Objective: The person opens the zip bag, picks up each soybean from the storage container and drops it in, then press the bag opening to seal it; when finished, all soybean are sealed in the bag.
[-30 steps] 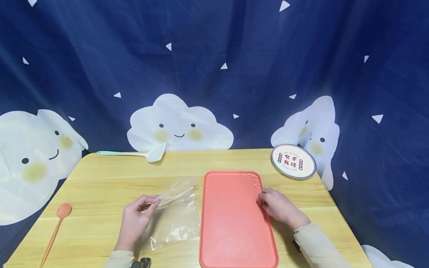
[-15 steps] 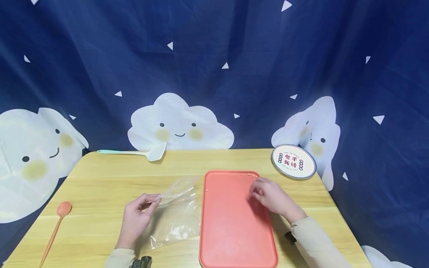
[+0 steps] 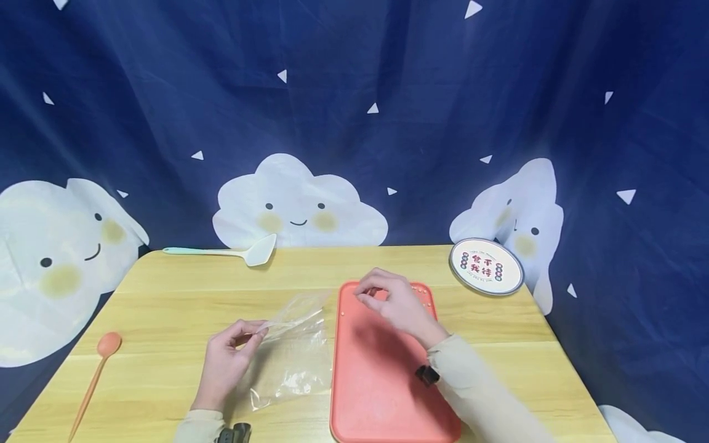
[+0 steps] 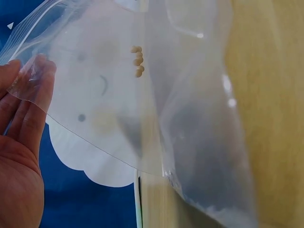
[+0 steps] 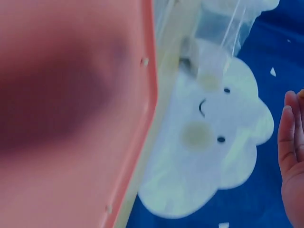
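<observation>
A clear bag (image 3: 301, 369) lies on the counter (image 3: 232, 311), just left of the coral tray (image 3: 382, 394), its lifted mouth pinched by the left hand (image 3: 228, 357); tan beads (image 4: 137, 62) show through its film; the right hand (image 3: 397, 303) hangs over the tray's far end, fingertips drawn together, their hold beyond my telling; stray beads (image 3: 342, 314) dot the tray's edges; farther out lie a spatula (image 3: 260, 251), plate (image 3: 486, 266) and spoon (image 3: 108, 344).
</observation>
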A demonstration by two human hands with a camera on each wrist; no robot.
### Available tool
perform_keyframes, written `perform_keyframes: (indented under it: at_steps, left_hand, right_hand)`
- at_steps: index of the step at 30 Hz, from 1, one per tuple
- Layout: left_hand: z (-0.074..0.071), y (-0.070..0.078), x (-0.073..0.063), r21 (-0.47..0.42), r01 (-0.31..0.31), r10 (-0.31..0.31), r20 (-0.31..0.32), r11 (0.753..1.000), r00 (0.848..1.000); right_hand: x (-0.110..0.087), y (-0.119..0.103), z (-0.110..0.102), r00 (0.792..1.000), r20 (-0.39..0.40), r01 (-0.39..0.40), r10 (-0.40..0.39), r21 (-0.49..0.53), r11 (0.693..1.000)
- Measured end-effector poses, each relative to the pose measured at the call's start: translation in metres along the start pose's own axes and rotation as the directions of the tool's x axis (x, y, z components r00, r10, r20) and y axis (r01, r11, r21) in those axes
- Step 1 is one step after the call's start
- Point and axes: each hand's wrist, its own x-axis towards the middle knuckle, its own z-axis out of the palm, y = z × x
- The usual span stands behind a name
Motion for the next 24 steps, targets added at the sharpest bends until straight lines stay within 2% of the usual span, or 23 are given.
perform_keyframes:
  at_steps: [6,11,14,19,24]
  left_hand:
    - [-0.001,0.000,0.001,0.001,-0.006,0.006,-0.006,1.000,1.000]
    - [-0.002,-0.002,0.001,0.006,-0.012,0.012,-0.010,1.000,1.000]
    - [-0.002,-0.002,0.000,0.000,-0.011,0.011,-0.015,1.000,1.000]
    - [-0.001,-0.002,-0.001,-0.007,0.000,0.000,-0.016,1.000,1.000]
    - [0.001,-0.004,-0.001,-0.020,-0.046,0.046,-0.009,0.999,0.999]
  right_hand:
    - [0.019,-0.008,0.033,1.000,0.006,0.005,-0.006,0.170,0.985]
    - [0.029,-0.012,0.060,1.000,-0.001,0.007,-0.007,0.227,0.974]
    - [0.034,-0.013,0.077,1.000,0.024,0.003,-0.008,0.210,0.978]
    - [0.040,-0.014,0.098,0.995,0.095,0.013,-0.024,0.113,0.994]
    - [0.040,-0.013,0.106,0.989,0.149,0.014,-0.014,0.000,1.000]
